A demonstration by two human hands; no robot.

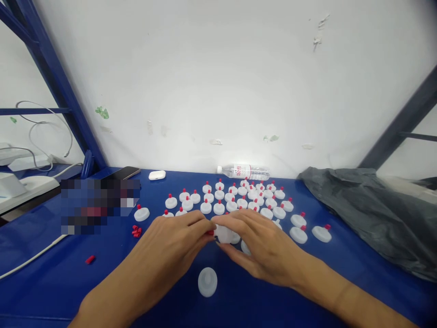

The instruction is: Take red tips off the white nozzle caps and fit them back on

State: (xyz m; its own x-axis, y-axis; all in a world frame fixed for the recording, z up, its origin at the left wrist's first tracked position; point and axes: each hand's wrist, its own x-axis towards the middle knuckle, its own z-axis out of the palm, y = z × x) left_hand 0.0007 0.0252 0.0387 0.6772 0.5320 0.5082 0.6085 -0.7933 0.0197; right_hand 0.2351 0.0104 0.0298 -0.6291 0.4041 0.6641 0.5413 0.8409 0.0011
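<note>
My left hand pinches a small red cap at its fingertips. My right hand is closed round a white disc-shaped part, and the two meet above the blue table. One bare white disc lies on the table just below my hands. Behind them stand several white discs with red caps in loose rows. Loose red caps lie to the left, and a single one lies farther left.
A clear water bottle lies by the white wall. A white earbud case and a dark phone are at the back left. A grey plastic bag covers the right side. A white cable runs along the left.
</note>
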